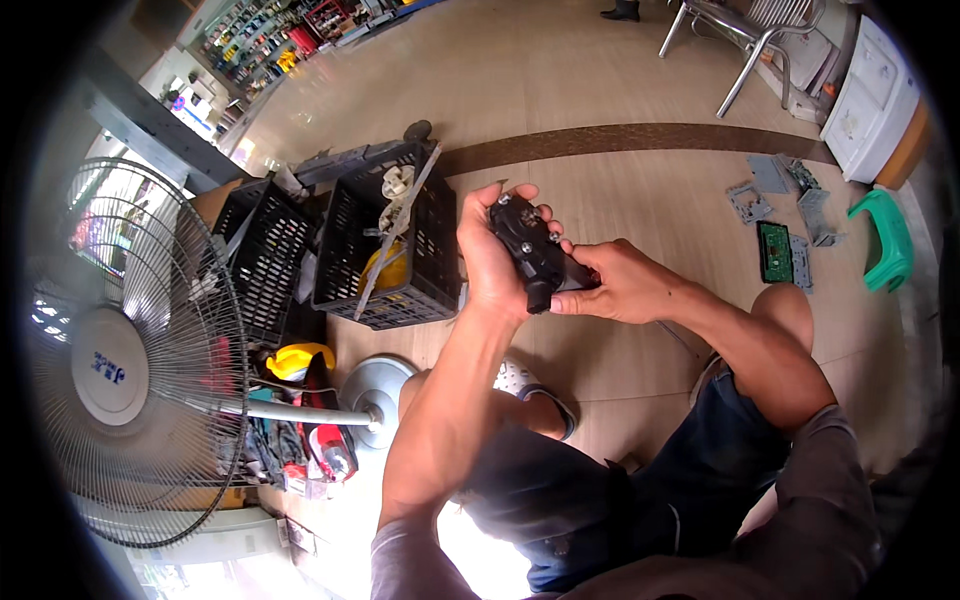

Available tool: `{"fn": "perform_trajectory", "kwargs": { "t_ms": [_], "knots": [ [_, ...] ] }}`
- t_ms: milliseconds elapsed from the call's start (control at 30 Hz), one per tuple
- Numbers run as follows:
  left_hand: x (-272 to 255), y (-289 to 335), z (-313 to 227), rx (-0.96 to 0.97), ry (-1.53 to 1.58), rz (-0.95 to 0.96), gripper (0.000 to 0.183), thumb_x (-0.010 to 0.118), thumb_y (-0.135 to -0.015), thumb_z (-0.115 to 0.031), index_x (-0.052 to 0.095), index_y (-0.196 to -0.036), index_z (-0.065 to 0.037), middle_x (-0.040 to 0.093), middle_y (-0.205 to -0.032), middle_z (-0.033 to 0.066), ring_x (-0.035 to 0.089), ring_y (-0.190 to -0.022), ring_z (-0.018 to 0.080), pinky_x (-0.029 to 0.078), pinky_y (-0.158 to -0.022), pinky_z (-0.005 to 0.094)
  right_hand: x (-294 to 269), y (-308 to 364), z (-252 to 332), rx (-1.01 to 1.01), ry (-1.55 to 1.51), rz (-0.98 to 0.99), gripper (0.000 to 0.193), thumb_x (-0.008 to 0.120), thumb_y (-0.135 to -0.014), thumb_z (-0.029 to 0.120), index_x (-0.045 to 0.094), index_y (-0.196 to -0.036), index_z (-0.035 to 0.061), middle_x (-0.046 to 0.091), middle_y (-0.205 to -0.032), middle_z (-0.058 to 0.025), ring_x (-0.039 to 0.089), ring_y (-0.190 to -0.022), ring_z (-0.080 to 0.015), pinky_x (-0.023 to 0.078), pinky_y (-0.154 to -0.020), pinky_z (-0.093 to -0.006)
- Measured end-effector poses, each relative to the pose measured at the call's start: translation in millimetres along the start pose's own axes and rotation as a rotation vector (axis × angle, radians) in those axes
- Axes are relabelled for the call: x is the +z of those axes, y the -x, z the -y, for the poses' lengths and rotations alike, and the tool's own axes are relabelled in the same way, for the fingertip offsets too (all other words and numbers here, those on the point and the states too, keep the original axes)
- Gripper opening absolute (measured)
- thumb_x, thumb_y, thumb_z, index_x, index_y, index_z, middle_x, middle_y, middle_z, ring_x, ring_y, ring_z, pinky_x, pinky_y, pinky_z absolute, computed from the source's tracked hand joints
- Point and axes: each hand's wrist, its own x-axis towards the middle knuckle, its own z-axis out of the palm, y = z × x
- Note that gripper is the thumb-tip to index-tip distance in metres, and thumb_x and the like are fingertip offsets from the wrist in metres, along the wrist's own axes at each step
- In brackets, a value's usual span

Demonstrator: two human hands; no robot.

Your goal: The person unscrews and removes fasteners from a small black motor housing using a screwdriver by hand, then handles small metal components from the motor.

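A black part (525, 240) with a short round stub and bright metal screw heads is held up above the floor (590, 85), a little toward 1 o'clock from the middle of the view. The left hand (482, 255) wraps it from its 9 o'clock side, palm against it and fingertips curling round the far edge; the right hand (628, 284) grips its end toward 4 o'clock, thumb and fingers closed on it. Just below the right wrist a thin dark rod (680, 342) shows; whether it is held, I cannot tell. Taken from the part, a black slatted crate (385, 312) stands near at 9 o'clock, with a yellow piece (392, 268) inside, and a second black crate (268, 285) lies beyond it. Between 8 and 9 o'clock, well apart, is a caged fan (110, 365), its round grey base (358, 390) nearer, toward 8. At 3 o'clock a green circuit board (774, 252) lies on the floor near grey metal plates (768, 174), with a green plastic stool (886, 245) farther out. A metal chair (750, 30) stands between 1 and 2 o'clock.
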Motion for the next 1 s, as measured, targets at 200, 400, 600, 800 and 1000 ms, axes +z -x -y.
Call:
{"fn": "perform_trajectory", "kwargs": {
  "t_ms": [200,400,600,800,1000],
  "knots": [
    [8,-2,-12,0.020,0.078,0.016,0.045,0.054,-0.091,-0.046,0.059,-0.102,-0.003,0.058,-0.080,0.0129,0.058,-0.073,0.0297,0.051,-0.067,0.0434,-2,-11,10,0.056,0.018,-0.076,0.052,0.080,-0.078,0.040,0.064,-0.092,-0.0078,0.062,-0.071,-0.0168,0.058,-0.065,-0.0177,0.047,-0.063,-0.0351],
    [6,6,-24,0.100,-0.004,0.047,0.041,0.053,-0.093,-0.042,0.059,-0.103,-0.003,0.058,-0.077,0.0117,0.059,-0.066,0.0282,0.051,-0.060,0.0413,4,-15,23,-0.044,0.010,-0.118,0.047,0.081,-0.077,0.036,0.064,-0.089,-0.0064,0.061,-0.068,-0.0149,0.056,-0.063,-0.0141,0.046,-0.060,-0.0342],
    [10,6,-27,0.055,-0.056,-0.034,0.041,0.054,-0.092,-0.043,0.059,-0.104,-0.004,0.057,-0.077,0.0105,0.059,-0.066,0.0269,0.050,-0.059,0.0399,6,-15,20,0.016,-0.012,-0.081,0.047,0.081,-0.077,0.037,0.064,-0.089,-0.0060,0.059,-0.065,-0.0140,0.055,-0.060,-0.0140,0.046,-0.058,-0.0343],
    [32,2,-24,0.042,-0.003,0.009,0.040,0.055,-0.091,-0.042,0.059,-0.104,-0.005,0.057,-0.075,0.0097,0.059,-0.064,0.0257,0.050,-0.057,0.0382,-35,-9,43,0.112,0.125,0.024,0.044,0.082,-0.077,0.035,0.066,-0.087,-0.0044,0.062,-0.073,-0.0137,0.057,-0.065,-0.0141,0.046,-0.061,-0.0322],
    [29,-19,-17,-0.087,-0.042,0.104,0.041,0.056,-0.088,-0.038,0.065,-0.107,-0.002,0.062,-0.079,0.0116,0.059,-0.070,0.0276,0.049,-0.062,0.0390,-117,16,11,-0.181,-0.177,-0.701,0.046,0.068,-0.092,0.028,0.057,-0.131,0.0064,0.061,-0.093,-0.0015,0.054,-0.061,-0.0089,0.041,-0.052,-0.0207]
  ]
}}
